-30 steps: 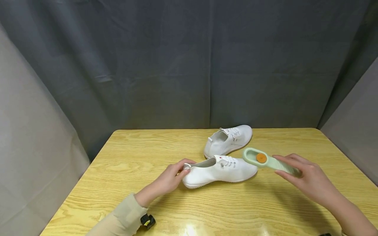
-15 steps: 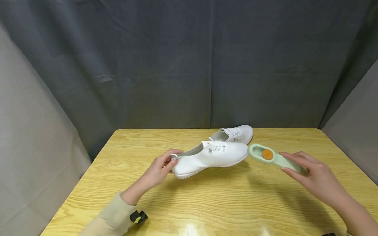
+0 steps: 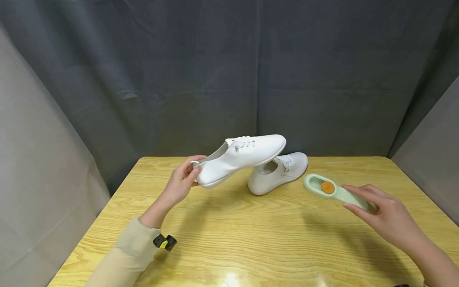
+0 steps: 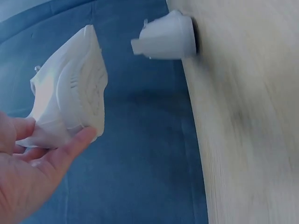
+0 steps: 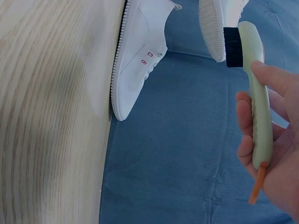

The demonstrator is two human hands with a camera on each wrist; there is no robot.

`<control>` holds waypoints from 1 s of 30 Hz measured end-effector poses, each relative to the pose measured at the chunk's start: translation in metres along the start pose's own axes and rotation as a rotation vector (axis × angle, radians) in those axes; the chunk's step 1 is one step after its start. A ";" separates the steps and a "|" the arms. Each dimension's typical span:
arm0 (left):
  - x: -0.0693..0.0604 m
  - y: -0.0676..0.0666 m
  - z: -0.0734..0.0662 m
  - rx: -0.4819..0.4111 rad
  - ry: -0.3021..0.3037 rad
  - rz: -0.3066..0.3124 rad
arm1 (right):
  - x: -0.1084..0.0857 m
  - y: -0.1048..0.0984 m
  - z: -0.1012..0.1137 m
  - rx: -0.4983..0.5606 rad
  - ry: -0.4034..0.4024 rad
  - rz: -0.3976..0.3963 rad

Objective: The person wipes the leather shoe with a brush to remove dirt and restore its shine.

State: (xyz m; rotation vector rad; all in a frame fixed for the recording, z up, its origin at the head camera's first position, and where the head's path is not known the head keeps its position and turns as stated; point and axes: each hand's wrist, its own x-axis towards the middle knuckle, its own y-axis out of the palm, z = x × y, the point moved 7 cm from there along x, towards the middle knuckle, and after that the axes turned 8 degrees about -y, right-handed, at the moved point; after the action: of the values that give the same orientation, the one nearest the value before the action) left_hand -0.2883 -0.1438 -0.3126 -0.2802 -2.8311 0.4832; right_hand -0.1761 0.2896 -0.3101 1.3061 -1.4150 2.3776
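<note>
My left hand point(image 3: 180, 181) pinches a white lace-up shoe point(image 3: 240, 157) by its heel and holds it above the table, toe tilted up and pointing right. In the left wrist view the thumb and fingers grip the heel end of that shoe point(image 4: 70, 88). My right hand point(image 3: 387, 213) grips a pale green brush point(image 3: 340, 193) with an orange round button. Its black bristles point(image 5: 233, 47) show in the right wrist view, as does an orange strap point(image 5: 258, 186) at the handle's end. The brush hangs over the table, apart from the lifted shoe.
A second white shoe point(image 3: 277, 173) stands on the wooden table point(image 3: 265, 239) near the back edge, partly behind the lifted one. A dark grey curtain point(image 3: 201, 79) hangs behind the table, with pale cloth point(image 3: 43, 179) at the left side.
The left hand has raised the shoe off the table, moving it up and left with its toe tilting upward. The right hand and brush have shifted slightly right.
</note>
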 end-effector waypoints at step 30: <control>0.051 0.019 0.081 0.209 -0.126 -0.081 | -0.002 0.005 0.006 0.058 -0.020 0.028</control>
State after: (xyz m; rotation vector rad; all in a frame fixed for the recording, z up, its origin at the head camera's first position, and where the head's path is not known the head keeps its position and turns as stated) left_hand -0.3563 -0.1390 -0.3824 -0.0971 -2.8664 0.7983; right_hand -0.1728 0.2828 -0.3138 1.3354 -1.3888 2.4482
